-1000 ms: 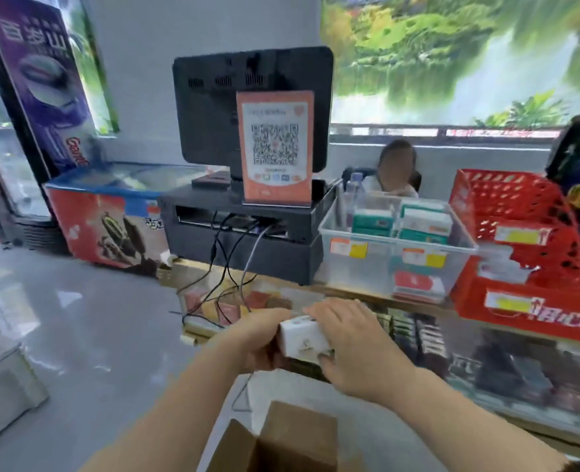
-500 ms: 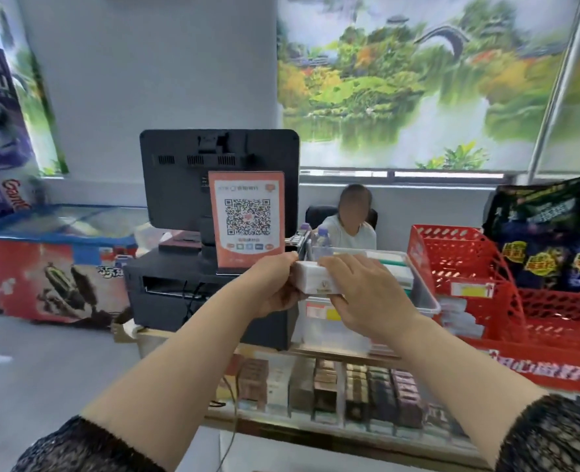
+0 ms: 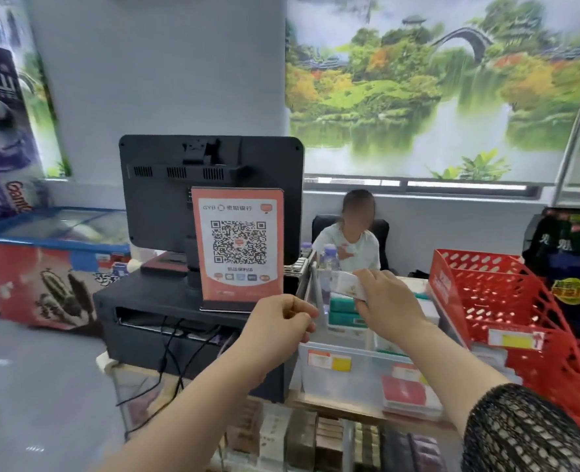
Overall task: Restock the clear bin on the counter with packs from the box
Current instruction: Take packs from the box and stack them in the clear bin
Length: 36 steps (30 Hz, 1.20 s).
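nearest the camera, a black mesh sleeve (image 3: 526,434) covers the right arm, and under the counter (image 3: 336,407) a glass display case (image 3: 315,441) shows rows of upright packs. the clear bin (image 3: 349,378) sits on the counter's near edge, with price stickers on its front wall, between a black register base (image 3: 145,321) on its left and a red mesh basket (image 3: 485,301) on its right. the left hand (image 3: 281,321) is at the bin's near left corner with fingers curled and thumb against the forefinger; through the blur it may be pinching the bin's rim or something thin, and i cannot tell which. the right hand (image 3: 389,304) is over the bin, its fingers and thumb closed round a white pack (image 3: 348,286), which is held tilted above the green packs (image 3: 343,306) already stacked inside, apart from them. on the register base stands an orange qr sign (image 3: 239,247), and just behind it the back of a black monitor (image 3: 210,172). beyond the bin's far edge is a water bottle (image 3: 329,257), then a seated person (image 3: 349,247) in a pale top behind the counter. dark snack bags (image 3: 571,267) hang at the far right, a chest freezer (image 3: 43,267) stands far left, and a landscape blind (image 3: 434,80) covers the window at the back.
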Motion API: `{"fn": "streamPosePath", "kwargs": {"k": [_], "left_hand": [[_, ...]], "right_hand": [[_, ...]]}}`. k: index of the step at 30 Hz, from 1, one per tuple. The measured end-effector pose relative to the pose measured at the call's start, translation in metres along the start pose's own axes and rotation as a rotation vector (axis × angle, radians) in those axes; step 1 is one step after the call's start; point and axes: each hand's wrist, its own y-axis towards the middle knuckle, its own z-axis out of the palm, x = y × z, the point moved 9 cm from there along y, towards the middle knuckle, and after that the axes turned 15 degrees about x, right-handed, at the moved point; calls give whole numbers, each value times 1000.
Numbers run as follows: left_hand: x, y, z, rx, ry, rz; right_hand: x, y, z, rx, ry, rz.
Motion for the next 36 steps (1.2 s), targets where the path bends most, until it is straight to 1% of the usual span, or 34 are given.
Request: {"fn": "streamPosePath", "kwargs": {"k": [3,9,15,18,24,31,36], "left_hand": [[-5,1,-5,-71,45,43],[-7,-1,-22,-200,38,60],[-6,6,-31,-258,64,42],[-2,14,-30,-255,41,25],[-6,30,-29,-239,42,66],[-3,37,-22,-198,37,77],[0,35,-24,-184,46,83]], "right_hand": [[-19,38,21,37,-53,22],[-46,103,78,221,-216,28],[-47,134,95,239,-303,26],[-43,139,101,255,-347,21],[-45,145,121,291,-379,9],[-52,146,123,262,-416,45],[-53,146,126,295,-391,54]]}}
